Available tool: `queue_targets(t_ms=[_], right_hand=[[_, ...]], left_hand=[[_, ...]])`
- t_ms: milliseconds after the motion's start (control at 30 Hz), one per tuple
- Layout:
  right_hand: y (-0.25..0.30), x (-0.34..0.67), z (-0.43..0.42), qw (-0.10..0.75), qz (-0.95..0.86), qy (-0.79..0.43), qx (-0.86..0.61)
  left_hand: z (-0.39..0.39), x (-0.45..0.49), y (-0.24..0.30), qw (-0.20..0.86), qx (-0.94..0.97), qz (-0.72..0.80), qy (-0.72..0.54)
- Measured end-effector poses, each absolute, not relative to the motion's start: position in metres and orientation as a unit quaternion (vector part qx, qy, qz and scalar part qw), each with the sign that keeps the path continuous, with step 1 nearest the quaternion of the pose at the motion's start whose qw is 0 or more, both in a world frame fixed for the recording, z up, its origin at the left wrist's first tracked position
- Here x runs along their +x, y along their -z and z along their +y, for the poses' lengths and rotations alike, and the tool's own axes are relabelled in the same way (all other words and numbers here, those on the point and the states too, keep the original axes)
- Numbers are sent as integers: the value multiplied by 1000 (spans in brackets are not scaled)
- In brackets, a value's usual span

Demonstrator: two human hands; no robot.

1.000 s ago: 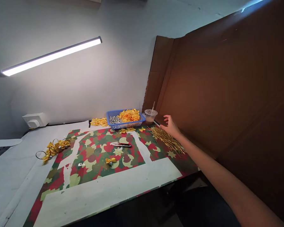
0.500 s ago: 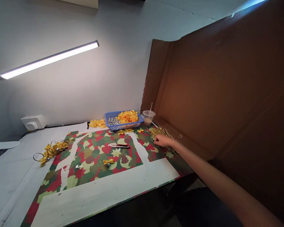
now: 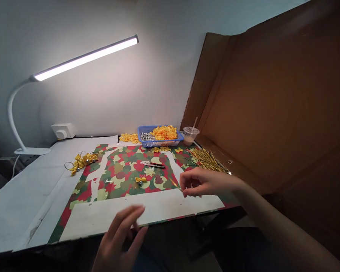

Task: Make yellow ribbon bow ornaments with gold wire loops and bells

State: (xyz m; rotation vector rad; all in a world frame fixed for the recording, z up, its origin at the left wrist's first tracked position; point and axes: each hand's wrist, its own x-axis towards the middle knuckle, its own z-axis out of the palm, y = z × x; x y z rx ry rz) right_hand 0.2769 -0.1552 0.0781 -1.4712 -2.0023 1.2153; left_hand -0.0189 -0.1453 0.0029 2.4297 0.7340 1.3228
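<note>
Bare hands (image 3: 117, 240), slender fingers, and a bare right forearm (image 3: 272, 219).

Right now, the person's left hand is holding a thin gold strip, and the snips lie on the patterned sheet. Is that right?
Not quite: the head view shows the right hand holding the thin gold strip. The snips do lie on the patterned sheet.

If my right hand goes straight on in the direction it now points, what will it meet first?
Probably the left hand, at its fingertips: the right hand, pinching a gold strand, points roughly leftward. Depth is unclear, so it may pass beyond them.
</note>
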Motion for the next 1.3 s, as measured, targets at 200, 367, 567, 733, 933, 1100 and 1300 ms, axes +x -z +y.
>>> queue_targets(t_ms=[200,367,567,733,933,1100,1300], right_hand=[[-62,253,-99,279,-613,-644,-363],[-28,247,-39,394,-562,-644,-339],[11,232,-6,531,-473,-634,-304],[20,228,-5,560,-407,-647,-320],[17,218,-13,609,-365,-615,-343],[13,209,-20,643,-361,-571,-360],[11,205,-19,681,-361,-510,-382]], left_hand=[[-55,34,-42,290,877,184,-336],[11,44,-52,381,846,249,-279],[42,31,-26,401,789,325,-333],[43,28,-8,389,737,378,-404],[38,32,2,423,680,410,-437],[35,33,5,487,636,397,-447],[30,37,2,543,610,383,-433]])
